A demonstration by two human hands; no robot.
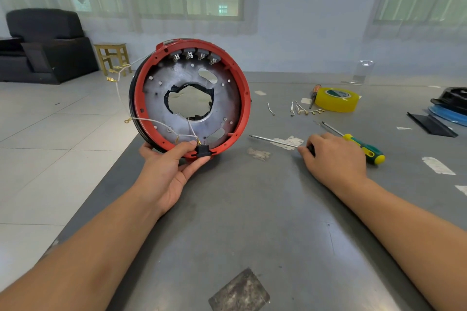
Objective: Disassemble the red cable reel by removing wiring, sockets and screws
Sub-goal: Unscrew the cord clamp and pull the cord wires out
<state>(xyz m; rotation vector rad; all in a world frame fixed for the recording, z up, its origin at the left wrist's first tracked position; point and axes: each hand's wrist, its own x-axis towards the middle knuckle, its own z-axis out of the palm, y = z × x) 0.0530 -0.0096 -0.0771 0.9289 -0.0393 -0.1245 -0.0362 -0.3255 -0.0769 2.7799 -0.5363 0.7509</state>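
The red cable reel (190, 98) stands on edge near the left border of the grey table (252, 222), its open inner side facing the camera, and everything else can be placed from it. The left hand (171, 171) grips the reel's bottom rim, palm up, thumb curled over the red lip just beside a small black socket block (203, 151) with brass pins; the fingers under the rim are hidden. Inside the reel a grey metal plate (227, 106) with a ragged central hole fills the ring, and four grey sockets (194, 55) sit in a row along the upper inner wall. Thin white wires (161, 123) with brass terminals trail across the lower plate and out past the reel's left side. To the right of the reel, the right hand (333, 156) rests knuckles-up on the table, its fingertips closing on what seems to be the dark handle of a long screwdriver (274, 140), though the hand covers most of that handle. Just beyond that hand lies a green-and-yellow screwdriver (364, 148). Farther right of the reel sit loose wire pieces (304, 108) and a yellow tape roll (337, 99).
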